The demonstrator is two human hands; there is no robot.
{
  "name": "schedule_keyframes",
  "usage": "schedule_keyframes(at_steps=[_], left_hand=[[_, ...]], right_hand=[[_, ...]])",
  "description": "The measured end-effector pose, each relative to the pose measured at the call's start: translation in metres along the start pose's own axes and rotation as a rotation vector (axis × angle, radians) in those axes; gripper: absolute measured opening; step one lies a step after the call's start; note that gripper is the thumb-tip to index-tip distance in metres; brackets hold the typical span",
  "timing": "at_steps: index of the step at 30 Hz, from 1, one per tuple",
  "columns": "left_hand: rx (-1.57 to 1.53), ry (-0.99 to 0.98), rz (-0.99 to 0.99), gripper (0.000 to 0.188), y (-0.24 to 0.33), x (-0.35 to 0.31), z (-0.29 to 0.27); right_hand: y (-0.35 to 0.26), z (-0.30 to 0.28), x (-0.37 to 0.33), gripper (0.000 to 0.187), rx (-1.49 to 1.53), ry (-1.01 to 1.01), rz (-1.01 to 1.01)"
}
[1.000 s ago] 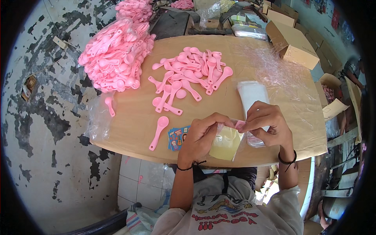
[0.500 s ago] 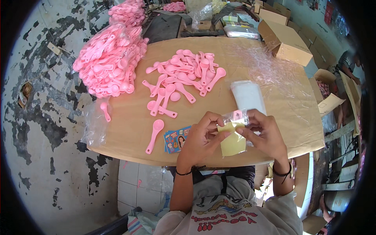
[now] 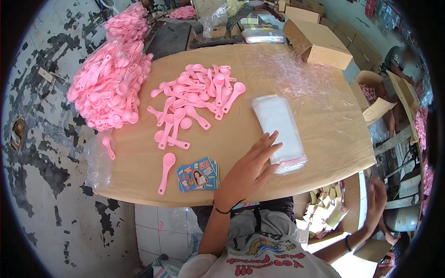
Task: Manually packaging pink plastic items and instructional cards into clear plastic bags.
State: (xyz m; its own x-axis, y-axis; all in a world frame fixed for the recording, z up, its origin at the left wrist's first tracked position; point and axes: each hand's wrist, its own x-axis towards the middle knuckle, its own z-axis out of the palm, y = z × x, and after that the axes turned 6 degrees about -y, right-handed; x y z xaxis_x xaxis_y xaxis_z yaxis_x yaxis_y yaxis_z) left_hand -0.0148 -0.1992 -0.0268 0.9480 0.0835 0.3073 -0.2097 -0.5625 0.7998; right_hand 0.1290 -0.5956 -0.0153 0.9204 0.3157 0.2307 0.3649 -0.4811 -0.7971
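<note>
My left hand (image 3: 250,170) reaches over the table with its fingers stretched out and nothing in them. Its fingertips are at the near left edge of a stack of clear plastic bags (image 3: 278,127). Off the table's right side, my right hand (image 3: 376,204) is raised with its fingers extended and holds nothing that I can see. Left of my left wrist lies a small stack of blue printed cards (image 3: 198,176). One pink measuring spoon (image 3: 167,173) lies alone beside the cards, and a loose pile of pink spoons (image 3: 194,99) spreads farther back.
A big bag bulging with pink spoons (image 3: 106,88) stands at the left table edge. Crumpled clear film (image 3: 310,78) lies at the far right near a cardboard box (image 3: 320,46). Below the table, an open carton (image 3: 354,199) holds many small yellowish packets. Another person (image 3: 403,65) is at far right.
The clear packet with a yellow card and pink spoon has left my hands. My right hand has swung right, off the table; my left hand has opened and moved toward the plastic bags.
</note>
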Motion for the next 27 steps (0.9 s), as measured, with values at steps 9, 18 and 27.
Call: schedule_keyframes(at_steps=[9,18,27], left_hand=[[0.308,0.086,0.141,0.047,-0.011,0.006,0.026],[0.493,0.059,0.133,0.048,-0.02,0.004,0.031],[0.498,0.058,0.096,0.054,-0.017,0.001,0.027]], right_hand=[[-0.099,0.203,0.112,0.025,0.122,-0.567,-0.082],[-0.101,0.202,0.121,0.024,-0.02,-0.566,-0.164],[-0.102,0.166,0.152,0.026,0.133,-0.218,-0.133]])
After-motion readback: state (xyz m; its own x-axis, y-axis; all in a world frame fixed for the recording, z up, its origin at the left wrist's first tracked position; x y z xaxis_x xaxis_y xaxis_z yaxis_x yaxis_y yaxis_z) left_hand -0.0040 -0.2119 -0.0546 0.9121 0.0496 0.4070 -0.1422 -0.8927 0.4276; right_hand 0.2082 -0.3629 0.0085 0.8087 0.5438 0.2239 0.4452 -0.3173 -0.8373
